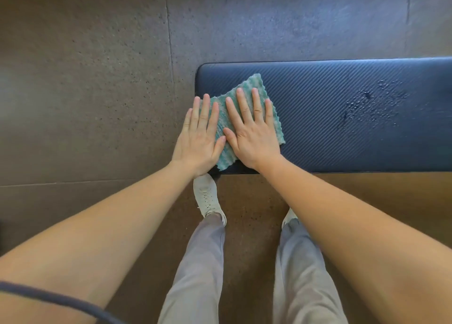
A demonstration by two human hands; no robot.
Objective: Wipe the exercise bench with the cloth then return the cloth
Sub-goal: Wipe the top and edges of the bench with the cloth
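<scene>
A dark padded exercise bench (318, 118) with a ribbed surface runs from the middle to the right edge of the head view. A green-and-white textured cloth (254, 84) lies flat on its left end. My left hand (199, 138) presses flat on the cloth's left part, partly over the bench's left edge. My right hand (252, 130) lies flat on the cloth's middle, fingers spread. Neither hand grips the cloth. A patch of water droplets (374, 103) sits on the bench to the right of the cloth.
Brown speckled rubber floor tiles (85, 91) surround the bench. My legs in grey trousers and light shoes (206, 196) stand close to the bench's near edge. A dark cord (61, 299) crosses the lower left corner.
</scene>
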